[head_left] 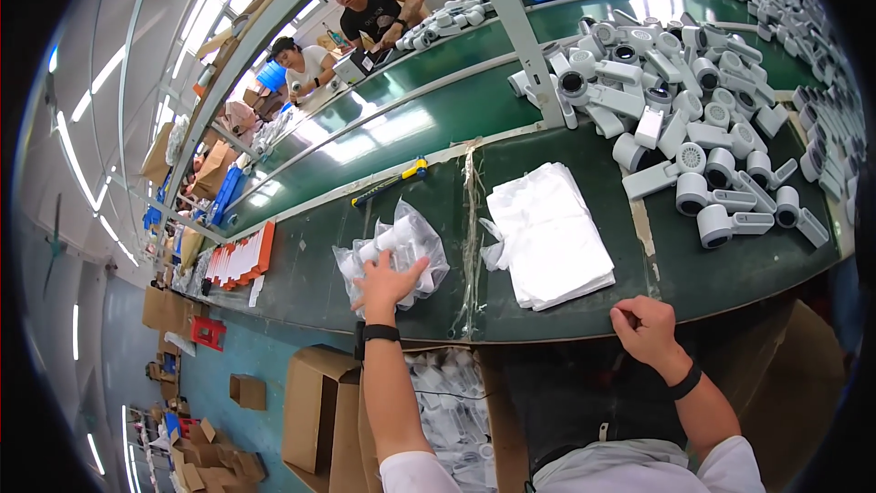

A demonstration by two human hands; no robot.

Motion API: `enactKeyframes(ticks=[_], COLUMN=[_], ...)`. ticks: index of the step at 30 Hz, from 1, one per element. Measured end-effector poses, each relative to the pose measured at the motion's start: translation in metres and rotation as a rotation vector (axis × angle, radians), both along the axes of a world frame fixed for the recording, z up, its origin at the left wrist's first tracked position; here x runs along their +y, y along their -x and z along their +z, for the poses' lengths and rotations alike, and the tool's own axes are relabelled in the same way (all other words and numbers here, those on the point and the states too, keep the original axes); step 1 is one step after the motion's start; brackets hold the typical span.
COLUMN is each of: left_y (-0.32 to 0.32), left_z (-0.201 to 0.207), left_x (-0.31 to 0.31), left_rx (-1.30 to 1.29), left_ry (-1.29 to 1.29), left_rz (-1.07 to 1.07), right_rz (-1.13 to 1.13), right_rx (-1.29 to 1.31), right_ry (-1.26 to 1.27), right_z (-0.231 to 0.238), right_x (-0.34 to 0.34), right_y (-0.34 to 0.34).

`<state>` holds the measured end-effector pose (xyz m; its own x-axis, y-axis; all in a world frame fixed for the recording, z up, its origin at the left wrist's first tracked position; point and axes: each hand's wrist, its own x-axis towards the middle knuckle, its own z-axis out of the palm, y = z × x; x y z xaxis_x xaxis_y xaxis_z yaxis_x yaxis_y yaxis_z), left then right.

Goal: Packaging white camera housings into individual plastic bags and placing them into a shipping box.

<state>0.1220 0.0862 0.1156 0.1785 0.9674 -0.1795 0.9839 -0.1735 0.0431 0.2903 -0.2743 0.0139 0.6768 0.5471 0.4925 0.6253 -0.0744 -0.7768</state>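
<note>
My left hand (pixel 385 285) lies with its fingers spread on a clear plastic bag (pixel 415 236) with white parts inside, on the dark green bench top. My right hand (pixel 646 329) is held at the bench's front edge, fingers curled in; nothing shows in it. Just beyond it lies a stack of flat white plastic bags (pixel 552 242), apart from the fingers. Farther right is a big heap of white handheld devices (pixel 689 160), shaped like small hair dryers with round grilles.
A yellow-and-black tool (pixel 391 181) lies behind the bagged parts. Orange-and-white flat boxes (pixel 242 256) stand at the left. Below the bench, an open carton (pixel 319 411) sits beside bagged white parts (pixel 452 411). A metal post (pixel 525 36) rises behind. Co-workers sit across the green conveyor (pixel 338 123).
</note>
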Motion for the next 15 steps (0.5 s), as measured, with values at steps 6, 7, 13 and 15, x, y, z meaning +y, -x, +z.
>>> enactKeyframes(ticks=[6,7,13,15], left_y=[0.02,0.022,0.042,0.042], left_z=[-0.027,-0.03,-0.052,-0.054], left_x=[0.029,0.031,0.054,0.059], left_rx=[-0.044,-0.042,-0.186,-0.211], left_ry=[-0.064,-0.063,-0.214,-0.216], left_rz=[-0.08,-0.078,-0.198,-0.2], right_rz=[0.019,0.015,0.017,0.009], right_rx=[-0.012,-0.02,-0.06,-0.073], right_ry=[-0.011,-0.004,-0.021,-0.018], right_z=[-0.001,-0.002,0.001,0.002], right_x=[-0.001,-0.001,0.003,0.003], right_y=[0.001,0.0,0.001,0.001])
